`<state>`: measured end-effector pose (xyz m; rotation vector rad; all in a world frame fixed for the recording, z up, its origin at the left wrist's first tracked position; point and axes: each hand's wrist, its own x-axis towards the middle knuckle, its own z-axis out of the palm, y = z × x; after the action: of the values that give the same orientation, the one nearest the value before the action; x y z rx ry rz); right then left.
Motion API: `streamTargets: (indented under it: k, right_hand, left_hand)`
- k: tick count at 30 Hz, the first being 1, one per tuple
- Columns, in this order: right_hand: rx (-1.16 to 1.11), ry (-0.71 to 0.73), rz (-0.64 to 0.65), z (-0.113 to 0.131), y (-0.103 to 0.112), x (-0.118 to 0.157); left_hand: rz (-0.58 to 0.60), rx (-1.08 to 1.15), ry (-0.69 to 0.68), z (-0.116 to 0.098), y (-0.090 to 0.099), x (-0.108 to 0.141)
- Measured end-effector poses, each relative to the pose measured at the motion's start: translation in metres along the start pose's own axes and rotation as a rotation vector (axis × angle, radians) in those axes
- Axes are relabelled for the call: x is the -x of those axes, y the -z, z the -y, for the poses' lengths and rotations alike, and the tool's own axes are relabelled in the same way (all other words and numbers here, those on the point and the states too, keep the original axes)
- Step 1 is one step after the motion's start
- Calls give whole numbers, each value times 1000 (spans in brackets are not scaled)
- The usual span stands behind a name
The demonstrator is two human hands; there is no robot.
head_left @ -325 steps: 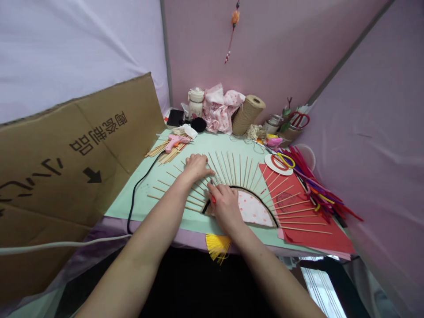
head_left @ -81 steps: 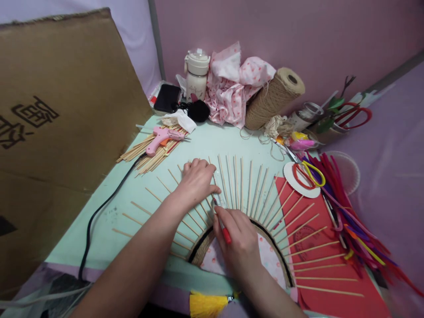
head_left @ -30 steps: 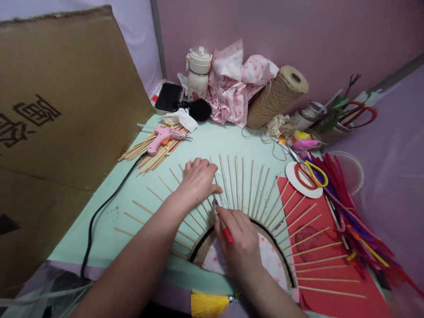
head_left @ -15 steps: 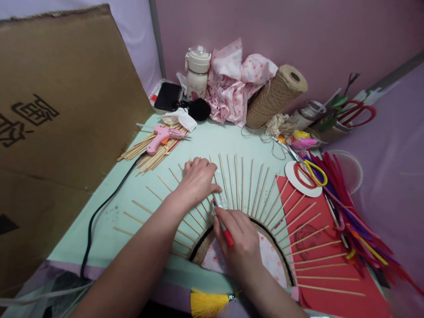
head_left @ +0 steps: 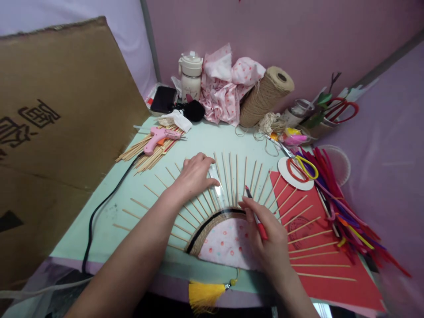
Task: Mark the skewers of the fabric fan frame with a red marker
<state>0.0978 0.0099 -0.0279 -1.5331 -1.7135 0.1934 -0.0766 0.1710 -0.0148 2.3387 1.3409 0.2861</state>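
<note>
A half-round fan [head_left: 225, 240] lies on the table, its dotted fabric centre edged with twine and black trim, and thin wooden sticks radiating from it. Across several upper sticks lies a clear ruler [head_left: 217, 187]. My left hand [head_left: 198, 172] holds the ruler down, thumb and fingers at its left side. In my right hand [head_left: 266, 221] is a red pen [head_left: 260, 226], its dark tip pointing up and away among the sticks right of the ruler. A yellow tassel [head_left: 207, 295] hangs near the fan's lower edge.
A pink glue gun [head_left: 160, 138] rests on loose sticks at left, its black cord trailing forward. Along the back stand a bottle [head_left: 191, 79], crumpled fabric [head_left: 220, 99] and a twine roll [head_left: 266, 97]. Scissors [head_left: 300, 165], pipe cleaners [head_left: 347, 212] and red paper [head_left: 347, 287] are at right.
My right hand has moved right with the red pen, away from the ruler, uncovering more of the fan's fabric. My left hand stays at the ruler. The view has shifted slightly.
</note>
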Motion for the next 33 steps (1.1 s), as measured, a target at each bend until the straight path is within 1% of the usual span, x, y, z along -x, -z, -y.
streamTargets:
  k: [4,8,12,17,23,33]
  right_hand:
    - [0,-9,146,-10,-5,7]
    - [-22,6,224,-11,-10,10]
    - [-26,31,240,-10,-10,10]
    - [7,90,240,-10,-10,10]
    - [34,109,243,-8,-10,10]
    - [28,94,280,-10,-8,13]
  left_hand:
    - [22,-101,10,-9,6,-2]
    - [94,-220,31,-22,15,-5]
    - [153,-281,8,-28,18,-14]
    - [199,-244,-48,-23,11,-25]
    - [164,-210,-103,-15,4,-28]
    - [139,-184,-94,-11,1,-22]
